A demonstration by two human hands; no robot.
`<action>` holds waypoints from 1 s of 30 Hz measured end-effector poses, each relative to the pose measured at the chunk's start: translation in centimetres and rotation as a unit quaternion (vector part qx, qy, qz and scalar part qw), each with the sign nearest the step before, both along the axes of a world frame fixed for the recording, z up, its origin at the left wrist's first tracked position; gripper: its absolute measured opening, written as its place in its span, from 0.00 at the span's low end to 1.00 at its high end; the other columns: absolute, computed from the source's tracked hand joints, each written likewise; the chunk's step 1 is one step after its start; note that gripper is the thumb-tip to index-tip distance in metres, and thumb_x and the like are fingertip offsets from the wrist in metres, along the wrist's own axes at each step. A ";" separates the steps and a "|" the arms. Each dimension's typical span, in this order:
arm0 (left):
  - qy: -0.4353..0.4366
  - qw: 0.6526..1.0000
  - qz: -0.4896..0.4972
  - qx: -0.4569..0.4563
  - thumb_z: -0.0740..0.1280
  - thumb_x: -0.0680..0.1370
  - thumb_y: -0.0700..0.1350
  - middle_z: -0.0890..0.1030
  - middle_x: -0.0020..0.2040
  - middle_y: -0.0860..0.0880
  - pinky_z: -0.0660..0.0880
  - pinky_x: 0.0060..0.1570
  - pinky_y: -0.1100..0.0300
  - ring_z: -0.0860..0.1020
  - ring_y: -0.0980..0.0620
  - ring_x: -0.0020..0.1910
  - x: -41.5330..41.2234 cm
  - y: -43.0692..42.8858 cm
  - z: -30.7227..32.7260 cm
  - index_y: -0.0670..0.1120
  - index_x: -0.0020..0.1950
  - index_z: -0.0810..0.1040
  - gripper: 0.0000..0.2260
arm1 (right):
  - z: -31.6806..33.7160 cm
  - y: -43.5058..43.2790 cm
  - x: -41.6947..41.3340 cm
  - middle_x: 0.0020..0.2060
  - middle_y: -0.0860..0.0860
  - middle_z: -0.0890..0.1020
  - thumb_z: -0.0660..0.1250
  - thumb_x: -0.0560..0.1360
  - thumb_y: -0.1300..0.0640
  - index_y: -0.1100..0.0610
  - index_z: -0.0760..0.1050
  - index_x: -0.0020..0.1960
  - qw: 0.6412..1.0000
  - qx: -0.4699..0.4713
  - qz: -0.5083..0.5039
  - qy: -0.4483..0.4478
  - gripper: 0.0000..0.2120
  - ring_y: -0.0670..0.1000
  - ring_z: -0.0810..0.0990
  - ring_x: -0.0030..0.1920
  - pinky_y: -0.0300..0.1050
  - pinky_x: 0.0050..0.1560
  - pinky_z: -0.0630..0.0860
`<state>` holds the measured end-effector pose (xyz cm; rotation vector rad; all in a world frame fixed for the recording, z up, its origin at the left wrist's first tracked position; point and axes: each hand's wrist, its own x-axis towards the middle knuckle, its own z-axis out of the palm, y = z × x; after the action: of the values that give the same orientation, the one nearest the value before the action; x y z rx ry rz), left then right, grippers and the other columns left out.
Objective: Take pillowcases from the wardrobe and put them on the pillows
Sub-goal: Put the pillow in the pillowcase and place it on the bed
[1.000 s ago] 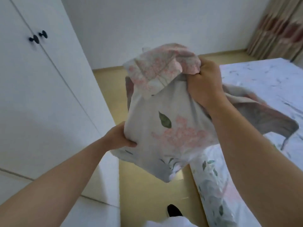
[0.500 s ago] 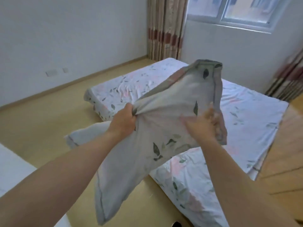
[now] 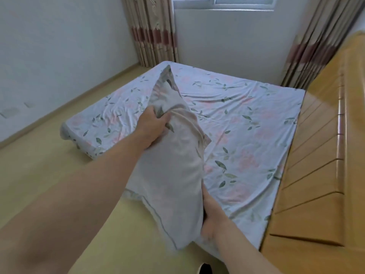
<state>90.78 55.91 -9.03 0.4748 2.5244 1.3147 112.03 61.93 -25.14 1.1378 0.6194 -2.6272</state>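
Observation:
I hold a pale floral pillowcase (image 3: pixel 173 175), turned mostly inside out, over the near edge of the bed. My left hand (image 3: pixel 152 125) grips its upper part, bunching the cloth, and one corner sticks up above that hand. My right hand (image 3: pixel 212 216) clutches its lower right side from underneath, partly hidden by the fabric. The case hangs slack between both hands, its bottom corner dangling above the floor. No pillow is in sight.
The bed (image 3: pixel 246 123) carries a matching floral sheet and fills the middle. A wooden headboard (image 3: pixel 320 155) runs along the right. Striped curtains (image 3: pixel 156 30) hang either side of a window at the back. Yellowish floor (image 3: pixel 49 155) lies to the left.
I have turned from the wardrobe to face the bed. My right hand dropped from the pillowcase's top to its lower side, while the left stays gripping higher up.

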 end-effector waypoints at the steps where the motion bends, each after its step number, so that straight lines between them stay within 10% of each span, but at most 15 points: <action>1: -0.090 0.994 -0.062 0.007 0.74 0.75 0.52 0.83 0.54 0.44 0.80 0.52 0.50 0.82 0.44 0.53 -0.7 0.2 0.8 0.43 0.61 0.76 0.20 | 0.3 1.5 -0.5 0.61 0.60 0.84 0.66 0.76 0.33 0.58 0.82 0.64 0.999 0.015 -0.036 0.012 0.32 0.63 0.84 0.58 0.58 0.55 0.82; 5: -0.347 0.916 -0.136 -0.146 0.77 0.70 0.60 0.85 0.59 0.43 0.77 0.62 0.43 0.84 0.42 0.58 -1.9 -0.3 1.1 0.48 0.65 0.79 0.29 | 1.7 7.2 -2.2 0.56 0.63 0.85 0.69 0.80 0.53 0.62 0.82 0.62 0.976 0.209 -0.064 0.017 0.16 0.67 0.83 0.56 0.64 0.53 0.83; 10: -0.391 0.884 -0.083 -0.242 0.76 0.73 0.50 0.86 0.53 0.39 0.79 0.58 0.42 0.84 0.41 0.53 0.6 4.7 -4.0 0.40 0.59 0.82 0.19 | 2.7 13.2 -2.7 0.56 0.56 0.83 0.79 0.63 0.49 0.54 0.75 0.60 0.901 0.425 -0.060 -0.066 0.29 0.60 0.82 0.54 0.60 0.58 0.81; 16: -0.231 0.969 -0.089 -0.017 0.77 0.72 0.46 0.85 0.53 0.41 0.81 0.55 0.43 0.84 0.42 0.52 -2.1 12.1 -3.0 0.42 0.60 0.81 0.18 | 7.4 21.4 -1.8 0.51 0.58 0.78 0.77 0.73 0.60 0.63 0.69 0.58 0.850 0.491 -0.189 -0.004 0.21 0.54 0.77 0.48 0.50 0.47 0.77; 19: -0.190 0.965 -0.111 0.141 0.79 0.69 0.48 0.85 0.56 0.44 0.81 0.53 0.46 0.84 0.43 0.54 -1.7 11.9 -4.7 0.46 0.64 0.80 0.24 | 7.0 23.0 -0.2 0.54 0.54 0.78 0.73 0.77 0.48 0.56 0.64 0.64 0.794 0.568 -0.217 -0.031 0.25 0.52 0.79 0.49 0.40 0.45 0.77; 23: -0.392 0.917 -0.077 0.007 0.70 0.78 0.42 0.87 0.46 0.40 0.80 0.49 0.48 0.84 0.41 0.47 -1.0 10.7 -11.2 0.39 0.65 0.80 0.16 | 1.7 23.5 1.9 0.61 0.57 0.81 0.67 0.77 0.40 0.57 0.71 0.69 0.894 0.426 -0.050 -0.131 0.28 0.59 0.81 0.56 0.51 0.54 0.81; 30: -0.385 0.919 -0.087 -0.003 0.69 0.78 0.42 0.83 0.55 0.38 0.80 0.46 0.48 0.82 0.40 0.48 -6.8 18.1 -12.0 0.38 0.61 0.81 0.14 | 2.0 27.8 -0.4 0.74 0.58 0.72 0.64 0.71 0.35 0.62 0.66 0.77 0.833 0.503 -0.097 -0.208 0.43 0.61 0.73 0.71 0.56 0.70 0.72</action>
<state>84.03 74.04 -21.03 0.1243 1.7851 1.1278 111.65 89.76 -23.14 2.0221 1.9641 -1.9713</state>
